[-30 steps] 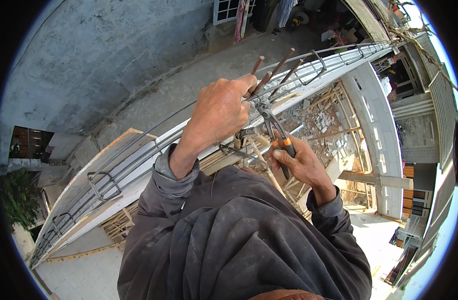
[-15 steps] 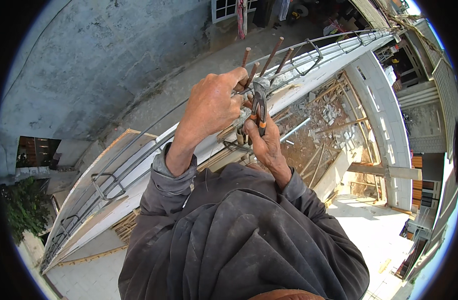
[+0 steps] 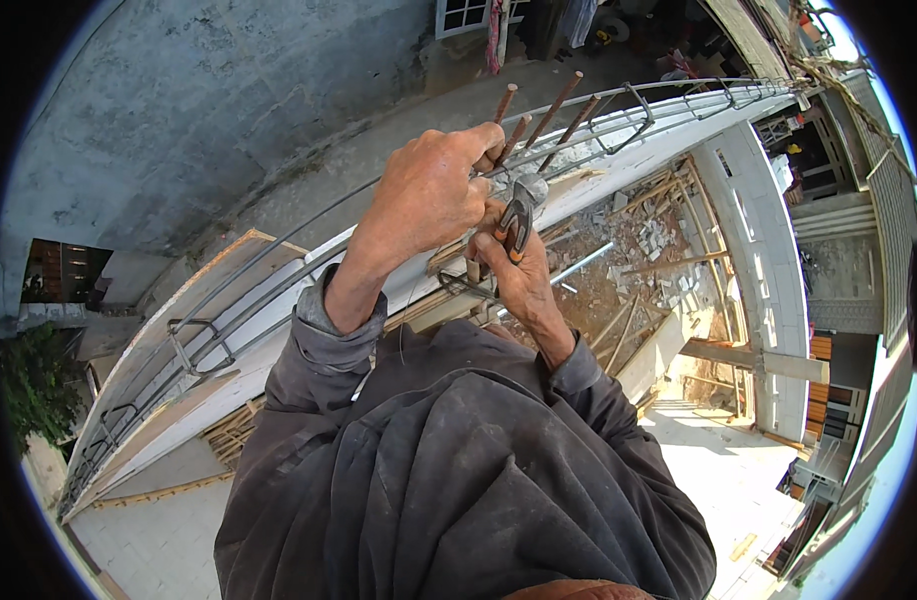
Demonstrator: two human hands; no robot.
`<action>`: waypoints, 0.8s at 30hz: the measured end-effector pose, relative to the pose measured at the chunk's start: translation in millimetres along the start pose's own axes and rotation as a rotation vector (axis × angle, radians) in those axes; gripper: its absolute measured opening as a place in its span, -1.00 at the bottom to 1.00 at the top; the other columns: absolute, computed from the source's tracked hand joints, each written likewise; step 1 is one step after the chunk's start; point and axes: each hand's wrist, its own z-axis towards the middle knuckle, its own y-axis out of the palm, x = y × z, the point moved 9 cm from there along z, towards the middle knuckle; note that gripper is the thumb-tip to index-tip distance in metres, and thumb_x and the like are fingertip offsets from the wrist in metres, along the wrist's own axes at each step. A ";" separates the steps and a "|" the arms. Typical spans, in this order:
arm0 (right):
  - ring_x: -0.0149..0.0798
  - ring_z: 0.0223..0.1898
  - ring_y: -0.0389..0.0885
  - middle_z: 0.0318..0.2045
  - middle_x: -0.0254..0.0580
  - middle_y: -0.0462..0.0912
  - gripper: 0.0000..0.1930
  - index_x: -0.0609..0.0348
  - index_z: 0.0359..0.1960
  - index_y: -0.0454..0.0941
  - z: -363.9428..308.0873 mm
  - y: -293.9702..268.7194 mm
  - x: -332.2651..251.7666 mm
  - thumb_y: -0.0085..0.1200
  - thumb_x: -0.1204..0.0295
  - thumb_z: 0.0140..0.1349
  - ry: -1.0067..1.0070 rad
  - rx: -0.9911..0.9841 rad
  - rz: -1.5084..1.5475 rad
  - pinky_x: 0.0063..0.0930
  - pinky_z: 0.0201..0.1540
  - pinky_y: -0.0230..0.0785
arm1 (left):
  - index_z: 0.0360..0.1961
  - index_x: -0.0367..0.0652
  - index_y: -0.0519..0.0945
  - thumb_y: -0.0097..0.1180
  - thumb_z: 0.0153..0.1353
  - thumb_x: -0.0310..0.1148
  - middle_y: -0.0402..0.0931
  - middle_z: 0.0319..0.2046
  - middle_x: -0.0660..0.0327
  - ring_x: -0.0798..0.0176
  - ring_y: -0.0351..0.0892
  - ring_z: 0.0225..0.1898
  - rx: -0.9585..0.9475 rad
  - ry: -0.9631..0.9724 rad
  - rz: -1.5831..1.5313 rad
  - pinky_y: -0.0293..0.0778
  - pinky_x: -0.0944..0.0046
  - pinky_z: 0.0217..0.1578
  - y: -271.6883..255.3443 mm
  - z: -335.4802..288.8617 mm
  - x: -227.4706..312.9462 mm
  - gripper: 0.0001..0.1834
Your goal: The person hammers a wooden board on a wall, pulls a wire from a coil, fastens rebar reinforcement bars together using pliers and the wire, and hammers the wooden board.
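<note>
Within this last second my right hand [image 3: 527,285] has swung in close below my left hand [image 3: 424,200], fingers wrapped round black-and-orange metal pliers [image 3: 520,212]. Both hands now seem to share one spot, rusty round steel rods [image 3: 556,108] just beyond. My left fingers are curled; I cannot tell their hold.

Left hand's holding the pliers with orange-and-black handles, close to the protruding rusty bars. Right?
Wrong hand. In the head view, the right hand holds the pliers with orange-and-black handles, close to the protruding rusty bars.
</note>
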 end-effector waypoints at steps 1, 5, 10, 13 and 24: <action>-0.42 -0.20 0.63 -0.22 -0.22 0.68 -0.85 0.20 0.04 0.52 -0.3 5.2 12.6 0.13 0.44 0.57 0.099 -0.030 0.041 -0.42 -0.17 0.47 | 0.00 -0.27 0.68 0.26 0.20 -0.56 0.81 -0.06 -0.11 -0.20 0.81 0.03 -0.014 -0.003 -0.010 0.62 -0.09 0.04 1.5 1.0 -1.0 -0.69; -0.40 -0.23 0.61 -0.16 -0.18 0.71 -0.80 0.27 0.09 0.47 -39.3 2.7 -27.8 0.09 0.48 0.53 0.142 -0.145 -0.068 -0.42 -0.13 0.45 | 0.00 -0.27 0.68 0.26 0.20 -0.55 0.81 -0.06 -0.12 -0.21 0.81 0.04 -0.024 -0.043 -0.003 0.62 -0.11 0.03 1.0 1.1 -0.8 -0.69; -0.37 -0.25 0.65 0.00 -0.03 0.75 -0.62 0.36 0.30 0.42 -62.0 -4.1 -82.0 0.07 0.42 0.58 0.244 -0.279 0.078 -0.40 -0.16 0.47 | 0.00 -0.28 0.67 0.26 0.20 -0.56 0.80 -0.07 -0.15 -0.21 0.81 0.05 -0.013 -0.015 -0.005 0.62 -0.12 0.03 0.3 -0.3 0.1 -0.69; -0.42 -0.24 0.66 0.33 0.09 0.57 -0.45 0.36 0.52 0.26 -47.1 -34.5 -90.1 0.03 0.36 0.63 0.179 -0.015 -0.046 -0.48 -0.23 0.48 | 0.00 -0.29 0.67 0.25 0.19 -0.57 0.80 -0.08 -0.15 -0.22 0.81 0.05 0.004 0.016 0.014 0.63 -0.12 0.03 0.2 0.0 4.3 -0.68; 0.34 -0.04 0.66 -0.02 0.29 0.61 -0.37 0.26 0.52 0.30 -1.1 -46.5 -100.6 0.16 0.54 0.44 -0.033 -0.179 -1.047 0.11 0.01 0.49 | -0.03 -0.27 0.68 0.23 0.17 -0.56 0.81 -0.09 -0.14 -0.26 0.81 -0.02 0.009 -0.008 0.018 0.62 -0.14 -0.02 -1.3 -0.3 2.1 -0.69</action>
